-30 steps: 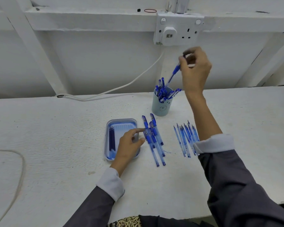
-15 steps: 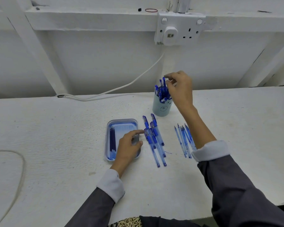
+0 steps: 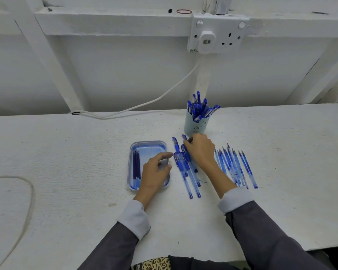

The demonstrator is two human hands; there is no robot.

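My right hand [image 3: 201, 151] lies low over a pile of capped blue pens [image 3: 185, 172] in the middle of the white table. Its curled fingertips close on the cap end of one pen [image 3: 184, 137]. My left hand [image 3: 156, 170] rests on the right side of a blue tray [image 3: 148, 146], its fingers loosely curved and holding nothing. Thin dark refills [image 3: 136, 166] lie along the tray's left side. A row of uncapped pens [image 3: 236, 168] lies to the right of my right forearm. Behind the pile, a pale blue cup [image 3: 195, 126] stands full of capped pens.
A white cable [image 3: 144, 104] runs along the back of the table up to a wall socket [image 3: 219, 34]. A thin cord loop [image 3: 27, 191] lies at the far left. The table's front edge [image 3: 320, 247] is at the lower right.
My right hand dropped a pen into the cup, then came down and towards me onto the pile of capped pens. My left hand stayed on the tray.
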